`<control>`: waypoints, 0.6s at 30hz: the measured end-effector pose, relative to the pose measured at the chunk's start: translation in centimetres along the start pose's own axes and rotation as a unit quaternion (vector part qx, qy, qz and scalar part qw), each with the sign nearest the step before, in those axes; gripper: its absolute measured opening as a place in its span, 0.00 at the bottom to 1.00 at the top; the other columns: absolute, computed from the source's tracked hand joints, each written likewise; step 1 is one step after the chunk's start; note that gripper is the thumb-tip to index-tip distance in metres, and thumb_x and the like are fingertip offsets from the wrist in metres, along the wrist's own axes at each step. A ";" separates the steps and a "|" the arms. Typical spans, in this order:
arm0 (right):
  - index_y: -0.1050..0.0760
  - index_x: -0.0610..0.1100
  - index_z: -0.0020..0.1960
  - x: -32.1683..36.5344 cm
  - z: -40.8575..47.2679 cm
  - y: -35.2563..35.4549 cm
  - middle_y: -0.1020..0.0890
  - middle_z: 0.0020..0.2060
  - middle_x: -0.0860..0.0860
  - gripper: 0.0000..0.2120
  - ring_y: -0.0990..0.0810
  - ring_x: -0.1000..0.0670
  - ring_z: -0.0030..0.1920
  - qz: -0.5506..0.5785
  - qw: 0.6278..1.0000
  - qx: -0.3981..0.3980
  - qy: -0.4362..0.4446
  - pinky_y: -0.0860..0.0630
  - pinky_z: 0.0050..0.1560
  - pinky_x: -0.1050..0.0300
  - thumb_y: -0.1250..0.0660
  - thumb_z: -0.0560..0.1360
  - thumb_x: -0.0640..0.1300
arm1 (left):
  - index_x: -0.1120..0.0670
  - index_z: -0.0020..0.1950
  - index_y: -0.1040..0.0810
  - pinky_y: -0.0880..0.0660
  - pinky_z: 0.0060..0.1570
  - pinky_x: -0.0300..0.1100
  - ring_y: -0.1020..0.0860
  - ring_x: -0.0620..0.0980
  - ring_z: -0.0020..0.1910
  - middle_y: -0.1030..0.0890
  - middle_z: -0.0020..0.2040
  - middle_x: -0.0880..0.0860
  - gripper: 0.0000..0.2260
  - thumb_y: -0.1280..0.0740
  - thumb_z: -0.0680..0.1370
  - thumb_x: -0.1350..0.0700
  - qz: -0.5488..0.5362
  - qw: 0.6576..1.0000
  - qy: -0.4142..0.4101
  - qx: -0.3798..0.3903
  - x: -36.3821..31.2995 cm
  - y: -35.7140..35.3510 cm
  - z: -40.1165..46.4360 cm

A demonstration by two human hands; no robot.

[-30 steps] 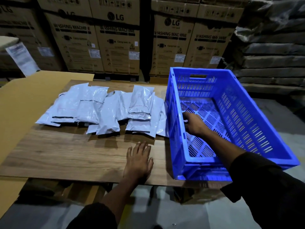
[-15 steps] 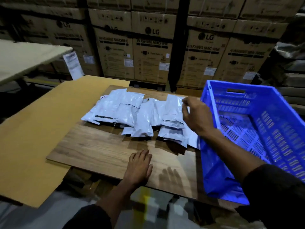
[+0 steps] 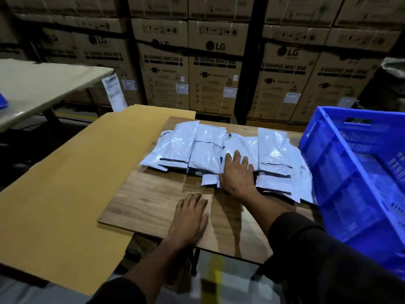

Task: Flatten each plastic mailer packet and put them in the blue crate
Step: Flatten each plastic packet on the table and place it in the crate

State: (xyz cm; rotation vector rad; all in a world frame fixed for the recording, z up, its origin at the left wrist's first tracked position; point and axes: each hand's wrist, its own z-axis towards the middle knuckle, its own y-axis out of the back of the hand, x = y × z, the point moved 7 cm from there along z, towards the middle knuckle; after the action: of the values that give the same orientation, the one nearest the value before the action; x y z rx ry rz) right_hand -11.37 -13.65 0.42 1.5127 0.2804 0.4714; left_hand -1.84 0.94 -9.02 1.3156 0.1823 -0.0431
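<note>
Several white plastic mailer packets (image 3: 206, 150) lie overlapping in a row across the far half of a wooden board (image 3: 142, 205). My right hand (image 3: 237, 174) lies flat with spread fingers on a packet in the middle of the row (image 3: 241, 143). My left hand (image 3: 189, 216) rests palm down on the bare board, nearer to me, fingers straight, holding nothing. The blue crate (image 3: 350, 172) stands at the board's right end, its near wall beside the rightmost packets; its inside is partly cut off by the frame.
A large sheet of brown cardboard (image 3: 65, 194) lies under and left of the board. A pale table (image 3: 32, 88) stands at the far left. Stacked washing-machine cartons (image 3: 214, 69) form a wall behind. Floor shows below the board's near edge.
My right hand has come out of the crate, passed left over the packets and now lies flat on a middle one. The view has swung left. My left hand stayed on the board.
</note>
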 end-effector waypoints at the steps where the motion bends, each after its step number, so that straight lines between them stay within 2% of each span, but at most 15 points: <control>1: 0.48 0.43 0.77 0.0 0.2 -0.1 0.48 0.77 0.39 0.33 0.42 0.31 0.74 0.005 1.000 -0.003 -0.007 0.37 0.69 0.35 0.36 0.78 0.49 | 0.51 0.66 0.25 0.30 0.63 0.54 0.28 0.57 0.67 0.26 0.69 0.55 0.21 0.42 0.77 0.44 -0.004 1.000 -0.001 0.001 0.1 -0.1 0.0; 3: 0.44 0.42 0.75 -0.1 0.6 0.3 0.44 0.75 0.38 0.31 0.35 0.32 0.68 0.025 0.999 -0.026 -0.018 0.31 0.63 0.38 0.35 0.76 0.45 | 0.51 0.66 0.25 0.31 0.65 0.55 0.29 0.57 0.68 0.27 0.70 0.55 0.21 0.43 0.78 0.44 -0.008 1.000 -0.005 0.002 -0.1 0.0 0.0; 5: 0.42 0.42 0.73 -0.4 0.8 1.4 0.39 0.72 0.38 0.30 0.31 0.33 0.64 0.051 0.997 -0.057 -0.031 0.29 0.60 0.40 0.34 0.75 0.42 | 0.51 0.66 0.26 0.32 0.66 0.55 0.30 0.57 0.69 0.27 0.71 0.55 0.21 0.43 0.78 0.44 -0.010 1.000 -0.006 0.001 -0.1 0.1 -0.1; 8: 0.39 0.41 0.73 -1.7 0.7 3.9 0.34 0.69 0.39 0.27 0.29 0.34 0.63 0.069 0.992 -0.097 -0.033 0.28 0.60 0.41 0.35 0.76 0.41 | 0.52 0.69 0.27 0.33 0.68 0.55 0.31 0.57 0.71 0.29 0.73 0.56 0.23 0.45 0.78 0.43 -0.016 1.000 0.000 0.010 0.0 0.2 -0.2; 11: 0.37 0.40 0.73 -3.6 -1.3 6.1 0.32 0.69 0.39 0.28 0.28 0.36 0.63 0.113 0.985 -0.129 -0.022 0.27 0.62 0.42 0.34 0.75 0.40 | 0.54 0.72 0.28 0.32 0.67 0.60 0.31 0.59 0.72 0.30 0.74 0.57 0.26 0.45 0.79 0.43 -0.033 0.999 0.042 -0.001 0.4 0.8 -0.4; 15: 0.33 0.40 0.70 -5.7 -7.0 6.8 0.29 0.68 0.42 0.25 0.29 0.44 0.66 0.207 0.964 -0.167 0.007 0.32 0.63 0.56 0.32 0.74 0.37 | 0.55 0.76 0.35 0.35 0.68 0.64 0.34 0.60 0.75 0.35 0.78 0.58 0.29 0.41 0.78 0.42 -0.080 0.992 0.057 -0.079 0.3 3.0 -0.4; 18: 0.30 0.40 0.69 -6.8 -10.8 5.5 0.27 0.66 0.45 0.25 0.29 0.50 0.65 0.244 0.957 -0.158 0.022 0.37 0.62 0.66 0.34 0.72 0.36 | 0.53 0.80 0.42 0.39 0.70 0.65 0.40 0.60 0.78 0.41 0.80 0.57 0.34 0.39 0.77 0.41 -0.088 0.992 0.022 -0.083 -0.3 3.5 -0.3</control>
State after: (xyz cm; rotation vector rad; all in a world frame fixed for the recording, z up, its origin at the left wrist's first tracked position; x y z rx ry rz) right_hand -23.01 -7.22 4.55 1.2500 -0.1386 0.8986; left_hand -1.66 2.11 -5.68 1.1320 0.3337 -0.1459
